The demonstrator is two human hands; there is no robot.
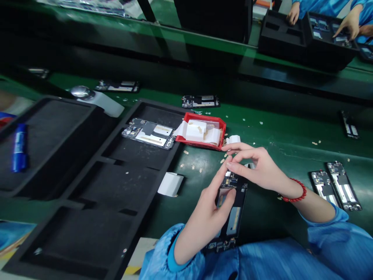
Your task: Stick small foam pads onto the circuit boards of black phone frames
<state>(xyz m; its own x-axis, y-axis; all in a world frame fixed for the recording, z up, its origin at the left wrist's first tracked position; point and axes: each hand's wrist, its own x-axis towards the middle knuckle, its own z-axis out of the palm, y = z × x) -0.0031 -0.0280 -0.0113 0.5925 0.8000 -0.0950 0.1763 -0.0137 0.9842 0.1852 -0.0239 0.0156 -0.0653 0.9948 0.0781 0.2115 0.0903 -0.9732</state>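
A green workbench point(271, 136) in a work area, with a co-worker's hands point(349, 25) over black boxes at the far right; on the left lies a black foam tray point(105, 182), with a red bin point(223, 134) of white paper pieces beyond the hands. In front of the person, close to the blue jacket point(271, 258), is an opened phone assembly point(236, 212), partly covered by both hands. The left hand point(204, 214) lies over its left side, forefinger stretched toward the far end, thumb spread away from it above the inner parts; whether it grips the edge cannot be told. The right hand point(256, 165) arches in from the right, thumb and forefinger brought close together at the left forefinger's tip; whether something small sits between them is hidden. The likeliest trouble is a slip: a fingertip pushing too hard could disturb the exposed circuit parts, and the near end, right by the jacket, could be nudged by a sleeve. Loose tan bits point(201, 170) scattered near the bin might also stick to a finger or stray onto the parts. The assembly's long axis runs from the jacket outward, far end leaning slightly right, its component-crowded board under the fingertips
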